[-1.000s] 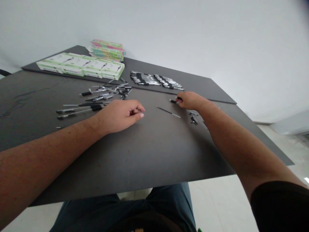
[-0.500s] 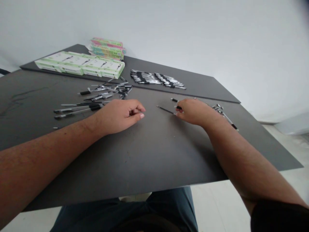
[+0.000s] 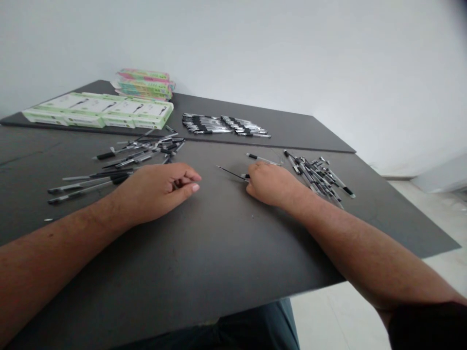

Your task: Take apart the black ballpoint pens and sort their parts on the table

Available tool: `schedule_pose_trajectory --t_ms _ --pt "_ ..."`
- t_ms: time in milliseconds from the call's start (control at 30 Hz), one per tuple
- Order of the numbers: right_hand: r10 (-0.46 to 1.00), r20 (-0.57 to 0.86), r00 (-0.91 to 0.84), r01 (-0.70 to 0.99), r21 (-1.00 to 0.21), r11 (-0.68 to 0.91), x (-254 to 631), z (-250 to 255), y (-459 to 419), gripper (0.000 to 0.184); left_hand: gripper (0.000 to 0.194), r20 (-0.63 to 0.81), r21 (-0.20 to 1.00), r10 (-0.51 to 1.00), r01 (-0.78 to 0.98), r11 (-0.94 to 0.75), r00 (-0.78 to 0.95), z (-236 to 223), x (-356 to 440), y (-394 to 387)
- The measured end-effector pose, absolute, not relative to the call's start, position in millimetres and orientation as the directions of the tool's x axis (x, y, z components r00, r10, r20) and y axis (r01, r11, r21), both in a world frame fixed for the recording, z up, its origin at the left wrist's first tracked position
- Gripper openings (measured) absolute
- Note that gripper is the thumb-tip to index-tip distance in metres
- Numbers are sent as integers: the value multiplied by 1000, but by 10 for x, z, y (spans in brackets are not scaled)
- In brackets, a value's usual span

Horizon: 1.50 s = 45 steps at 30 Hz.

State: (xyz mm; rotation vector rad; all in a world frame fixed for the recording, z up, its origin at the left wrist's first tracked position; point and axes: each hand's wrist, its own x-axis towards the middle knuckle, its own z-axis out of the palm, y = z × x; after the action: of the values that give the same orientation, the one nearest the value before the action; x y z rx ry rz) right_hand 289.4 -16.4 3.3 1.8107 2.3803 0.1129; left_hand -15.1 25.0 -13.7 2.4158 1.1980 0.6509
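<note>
My right hand is closed, its knuckles up, just above the table right of the middle. A thin dark pen refill juts out of its fingers toward the left, and a short black pen end shows beside the fingertips. The rest of both is hidden by the hand. My left hand rests left of the middle with fingers loosely curled and the thumb a little apart, nothing visible between them. Several loose pens and pen parts lie behind and left of it. Another pen lies just beyond my right hand.
A heap of pen barrels is at the right. On the raised back board, clear pens lie in two rows. White-green boxes stand at back left, with pink-green packs behind. The grey table ends at the near edge.
The view has shifted, so the whole right heap shows. My right hand has turned knuckles-up and closed more around the pen parts. My left hand keeps its loosely curled pose.
</note>
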Motion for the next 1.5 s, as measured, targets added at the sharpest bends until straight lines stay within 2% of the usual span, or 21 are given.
schedule_pose_trajectory --t_ms 100,200,300,400,600,767,900,1067,1500 --pt "934 11 -358 933 52 357 2749 35 -281 31 27 271 562 863 658 -502 427 -155 -159 272" --pt "905 94 -415 908 -26 419 2650 38 -368 29 30 238 719 901 558 -414 362 -180 -144 294" --pt "903 118 -413 903 -76 423 2632 50 -396 27 37 168 855 914 407 -322 369 -153 -77 257" --pt "902 108 -418 898 -100 428 2635 67 -407 25 30 119 906 898 324 -273 424 -81 5 166" --pt "881 91 -465 868 -147 474 2577 64 -477 24 24 168 932 893 228 -282 417 -42 22 42" --pt "863 151 -483 820 -268 506 2616 49 -466 22 28 246 929 908 184 -321 340 -40 -17 14" --pt "848 257 -463 780 -336 527 2762 45 -375 28 33 288 957 941 -4 -291 176 -7 -34 81" --pt "826 278 -491 743 -362 563 2882 -13 -261 32 29 275 946 960 -190 -263 43 52 -15 174" --pt "829 245 -502 742 -370 559 2827 -8 -290 36 36 274 949 951 -202 -242 146 -1 23 118"
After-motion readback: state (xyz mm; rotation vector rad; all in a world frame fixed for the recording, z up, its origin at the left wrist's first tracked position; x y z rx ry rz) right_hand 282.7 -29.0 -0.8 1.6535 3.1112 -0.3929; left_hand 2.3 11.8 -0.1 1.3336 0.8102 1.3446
